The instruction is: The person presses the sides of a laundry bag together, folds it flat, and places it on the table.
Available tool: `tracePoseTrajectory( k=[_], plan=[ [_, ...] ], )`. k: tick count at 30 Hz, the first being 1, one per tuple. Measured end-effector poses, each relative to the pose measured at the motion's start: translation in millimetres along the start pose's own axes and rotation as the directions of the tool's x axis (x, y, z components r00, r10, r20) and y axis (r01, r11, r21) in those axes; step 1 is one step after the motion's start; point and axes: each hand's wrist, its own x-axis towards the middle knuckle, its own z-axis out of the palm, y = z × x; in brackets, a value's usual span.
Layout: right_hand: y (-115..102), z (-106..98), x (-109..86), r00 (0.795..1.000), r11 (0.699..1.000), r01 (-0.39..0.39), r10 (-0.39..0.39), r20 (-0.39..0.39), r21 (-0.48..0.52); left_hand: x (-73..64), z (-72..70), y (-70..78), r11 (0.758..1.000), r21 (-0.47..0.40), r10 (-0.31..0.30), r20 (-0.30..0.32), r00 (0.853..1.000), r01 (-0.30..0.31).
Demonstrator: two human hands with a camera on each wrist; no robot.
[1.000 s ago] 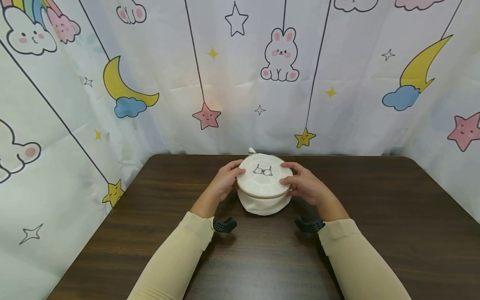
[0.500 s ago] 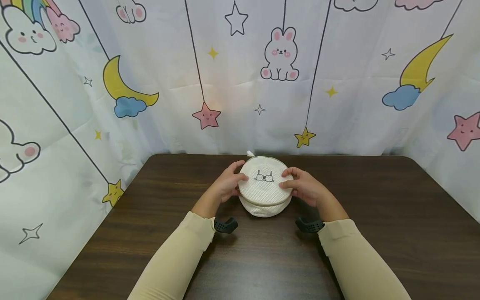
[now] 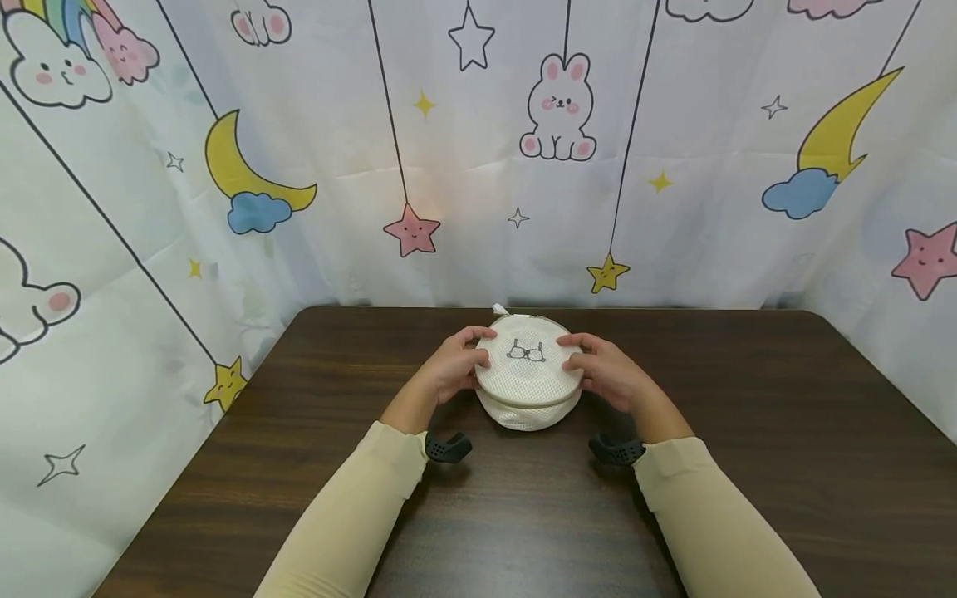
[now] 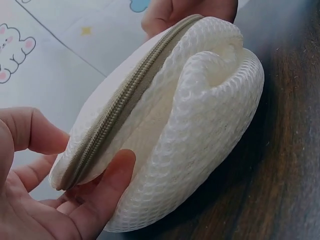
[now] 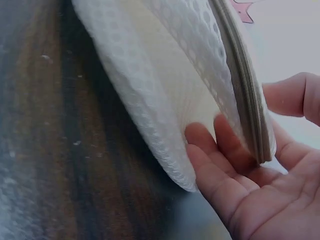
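A round white mesh bra wash bag (image 3: 527, 382) stands on the dark wooden table, its lid carrying a small bra drawing. My left hand (image 3: 452, 365) grips its left edge, thumb and a finger on the lid and other fingers below the rim. On the opposite side my right hand (image 3: 607, 370) holds the right edge in the same way. In the left wrist view a beige zipper (image 4: 117, 107) runs shut along the rim, and the mesh side wall (image 4: 200, 135) is folded inward. Fingertips (image 5: 200, 137) of the right hand press into the side wall below the zipper in the right wrist view.
The dark wooden table (image 3: 785, 432) reaches back to a white curtain (image 3: 695, 249) printed with moons, stars and rabbits. Each wrist wears a black band, the left band (image 3: 449, 448) and the right band (image 3: 616, 448) near the tabletop.
The bag's lid has tipped flatter and come slightly nearer to me, then stayed almost still. Fingers of both hands have shifted a little on the lid's rim.
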Motion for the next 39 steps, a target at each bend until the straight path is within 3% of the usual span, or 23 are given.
tracePoseTrajectory(
  k=[6, 15, 24, 28, 35, 39],
  plan=[
    [1, 3, -0.8, 1.0, 0.999, 0.014, -0.015, -0.022, -0.037, -1.2, -2.2, -1.5, 0.999, 0.049, 0.01, 0.01, 1.0, -0.011],
    [0, 4, -0.8, 0.999, 0.984, 0.013, -0.019, -0.037, -0.176, -0.8, -2.0, -1.6, 0.956, 0.286, 0.064, -0.021, 0.998, -0.055],
    [0, 11, -0.4, 0.99, 0.912, 0.009, -0.066, -0.124, -0.411, -3.4, -0.9, -0.5, 0.936, 0.35, 0.06, -0.025, 0.998, -0.048],
    [0, 13, -1.7, 0.989, 0.902, 0.016, -0.078, -0.127, -0.431, -5.6, -0.8, 1.1, 0.935, 0.352, 0.062, -0.023, 0.998, -0.05],
    [5, 9, -4.0, 0.992, 0.931, 0.048, -0.087, -0.091, -0.362, -7.7, -2.6, 3.3, 0.915, 0.379, 0.149, -0.004, 0.989, -0.136],
    [7, 9, -3.4, 0.992, 0.931, 0.056, -0.091, -0.082, -0.36, -8.6, -3.0, 4.2, 0.908, 0.396, 0.148, 0.011, 0.989, -0.141]
  ],
)
